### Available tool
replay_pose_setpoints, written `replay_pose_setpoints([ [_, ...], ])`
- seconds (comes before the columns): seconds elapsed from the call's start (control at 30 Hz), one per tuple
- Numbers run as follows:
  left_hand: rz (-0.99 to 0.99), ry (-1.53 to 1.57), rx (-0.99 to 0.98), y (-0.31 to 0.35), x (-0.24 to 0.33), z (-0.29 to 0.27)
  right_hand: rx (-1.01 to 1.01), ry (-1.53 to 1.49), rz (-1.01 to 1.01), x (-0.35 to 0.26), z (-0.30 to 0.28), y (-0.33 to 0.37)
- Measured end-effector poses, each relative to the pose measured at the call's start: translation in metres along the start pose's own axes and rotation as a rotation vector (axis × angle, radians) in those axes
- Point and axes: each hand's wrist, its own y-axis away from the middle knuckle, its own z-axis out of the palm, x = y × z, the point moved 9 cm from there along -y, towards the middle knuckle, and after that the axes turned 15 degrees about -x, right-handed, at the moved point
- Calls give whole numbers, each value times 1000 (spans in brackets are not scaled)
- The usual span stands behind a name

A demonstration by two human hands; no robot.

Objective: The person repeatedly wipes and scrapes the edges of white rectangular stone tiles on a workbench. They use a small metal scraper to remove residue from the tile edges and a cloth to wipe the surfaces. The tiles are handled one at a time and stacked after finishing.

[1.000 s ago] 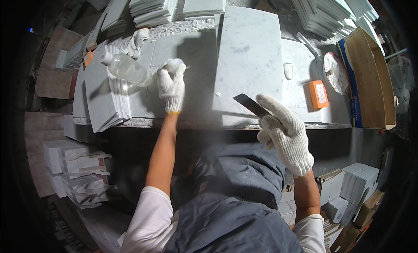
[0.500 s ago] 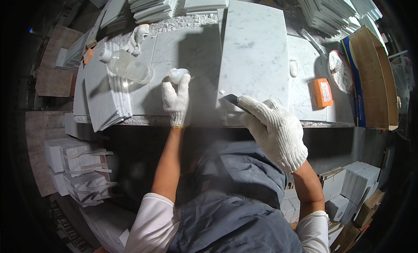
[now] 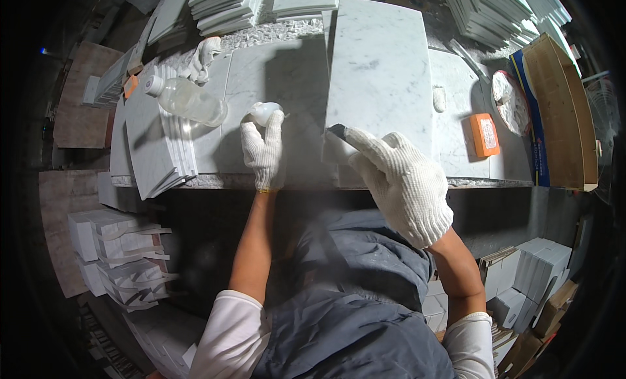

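My left hand (image 3: 262,147), in a white knit glove, is closed around a small translucent white cup (image 3: 266,111) above the bench. My right hand (image 3: 405,186), gloved alike, grips a dark flat-bladed scraper (image 3: 337,130); most of the tool is hidden by the fingers. Its tip meets or hovers by the left edge of a large grey-veined white marble tile (image 3: 381,66); contact is hard to tell. This tile lies raised on other marble tiles (image 3: 270,69). Left of my left hand, a clear plastic bottle (image 3: 192,102) with a white cap lies on its side.
To the right are an orange block (image 3: 484,135), a round dish smeared with white paste (image 3: 510,104) and an open cardboard box (image 3: 564,111). Stacked tiles (image 3: 228,7) stand at the back, near a crumpled white glove (image 3: 203,58). The bench's front edge (image 3: 300,183) runs before me.
My right hand has shifted a little up and left, bringing the scraper tip to the marble tile's left edge. The left hand and cup stay nearly still.
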Motion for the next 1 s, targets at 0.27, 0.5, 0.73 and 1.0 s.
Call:
replay_pose_setpoints([
  [0.27, 16, -74, -12, -1, 7, -1, -297, 170, 131, -5, 19, 14],
  [0.5, 60, -3, -69, 16, 53, -2, -137, -5, -28, -4, 6, 51],
  [0.73, 424, -580, -243, 49, 134, -5, -138, -262, 109, 29, 35, 89],
  [1.0, 788, -1084, -240, 68, 173, 23, -63, -335, 103, 37, 33, 101],
])
